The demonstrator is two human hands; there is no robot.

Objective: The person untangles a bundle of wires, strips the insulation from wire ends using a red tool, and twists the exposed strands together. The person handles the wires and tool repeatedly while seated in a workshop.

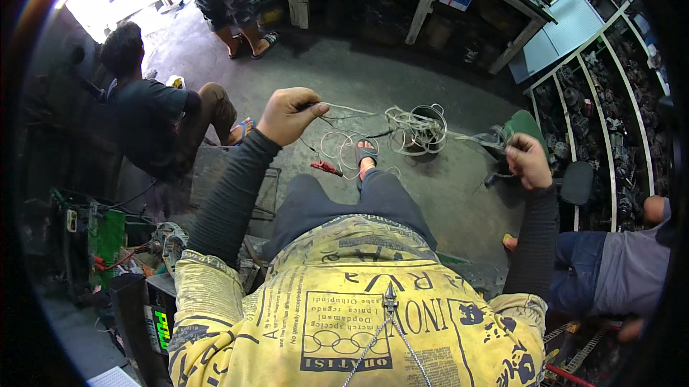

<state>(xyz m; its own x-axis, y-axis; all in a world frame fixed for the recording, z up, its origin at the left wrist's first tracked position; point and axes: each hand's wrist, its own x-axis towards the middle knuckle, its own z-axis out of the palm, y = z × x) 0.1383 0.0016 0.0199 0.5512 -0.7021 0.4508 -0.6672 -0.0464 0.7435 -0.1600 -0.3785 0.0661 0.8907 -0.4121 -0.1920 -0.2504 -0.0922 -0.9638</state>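
Note:
A tangled coil of whitish cable [425, 131] hangs in front of me, stretched between my two hands. My left hand [291, 114] is closed, thumb against fingers, on a pale strand that runs right into the tangle. Loose loops and a thin wire drop from it. My right hand [529, 159] is closed round the other end of the cable, where several strands bunch together. Below the left hand, a red clip-like piece [326, 167] shows near my knees, beside the thin wire; whether it is joined to that wire I cannot tell.
A person sits at the left [147, 111]; another stands beyond [222, 0]. A third person's grey shirt [624, 265] is close at my right. Shelves of metal parts [610, 111] line the right side. A wooden workbench [427, 7] stands ahead. Machinery [169, 240] sits at my left.

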